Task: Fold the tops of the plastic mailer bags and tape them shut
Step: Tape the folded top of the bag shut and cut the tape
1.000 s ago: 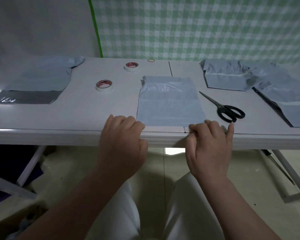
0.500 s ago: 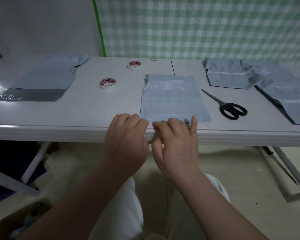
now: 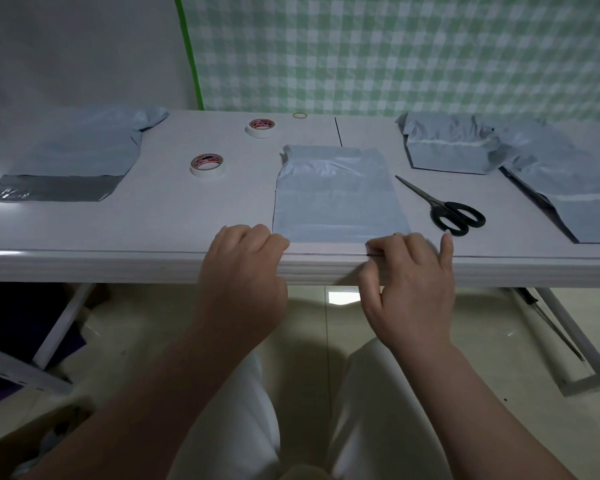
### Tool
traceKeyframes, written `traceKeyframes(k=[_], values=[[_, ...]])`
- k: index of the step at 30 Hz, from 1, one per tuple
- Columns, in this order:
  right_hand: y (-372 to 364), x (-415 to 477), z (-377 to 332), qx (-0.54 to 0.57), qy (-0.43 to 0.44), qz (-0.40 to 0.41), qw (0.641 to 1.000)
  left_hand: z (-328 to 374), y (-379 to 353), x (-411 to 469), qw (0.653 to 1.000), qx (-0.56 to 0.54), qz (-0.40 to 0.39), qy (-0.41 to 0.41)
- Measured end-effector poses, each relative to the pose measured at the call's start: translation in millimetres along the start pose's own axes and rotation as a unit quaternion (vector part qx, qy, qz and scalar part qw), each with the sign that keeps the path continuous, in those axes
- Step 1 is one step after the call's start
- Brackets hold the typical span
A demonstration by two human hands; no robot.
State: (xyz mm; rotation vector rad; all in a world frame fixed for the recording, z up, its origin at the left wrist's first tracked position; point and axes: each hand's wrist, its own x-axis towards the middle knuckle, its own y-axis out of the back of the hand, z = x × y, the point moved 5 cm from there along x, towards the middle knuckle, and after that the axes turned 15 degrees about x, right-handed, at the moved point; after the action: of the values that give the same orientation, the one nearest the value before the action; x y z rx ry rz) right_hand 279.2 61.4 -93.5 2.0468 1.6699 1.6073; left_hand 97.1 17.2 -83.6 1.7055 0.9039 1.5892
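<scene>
1. Lying flat on the tabletop [image 3: 174,220], well left of the middle mailer bag [image 3: 336,199]: another grey mailer bag [image 3: 66,157], its dark strip nearest.
2. Sitting left of the middle mailer bag: a near tape roll [image 3: 207,165] and a far tape roll [image 3: 261,127].
3. Curling the left hand [image 3: 243,271] at that bag's near left corner, knuckles up; impossible to tell whether gripping anything.
4. Lying flat at the tabletop's front edge, crinkled end pointing away.
5. Pinching the bag's near right corner with the right hand [image 3: 409,282], thumb under curled fingers, little finger sticking out.
6. Resting just right of the bag: black scissors [image 3: 444,209].
7. Piling further right: more mailer bags [image 3: 447,147].
</scene>
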Motion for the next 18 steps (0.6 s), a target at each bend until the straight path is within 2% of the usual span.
traceKeyframes(k=[7,14,18], values=[[9.5,3.6,17.7,-0.026,-0.043,0.000,0.999,-1.8,1.8,0.0,1.000,0.003,-0.014,0.023],[14.3,10.0,15.8,-0.046,-0.072,0.016,0.996,-17.4,3.6,3.6,0.997,-0.016,-0.069,0.039],[18.6,21.9,11.9,-0.035,-0.104,0.035,0.993,-36.0,6.9,19.4,0.989,-0.110,-0.094,0.037]])
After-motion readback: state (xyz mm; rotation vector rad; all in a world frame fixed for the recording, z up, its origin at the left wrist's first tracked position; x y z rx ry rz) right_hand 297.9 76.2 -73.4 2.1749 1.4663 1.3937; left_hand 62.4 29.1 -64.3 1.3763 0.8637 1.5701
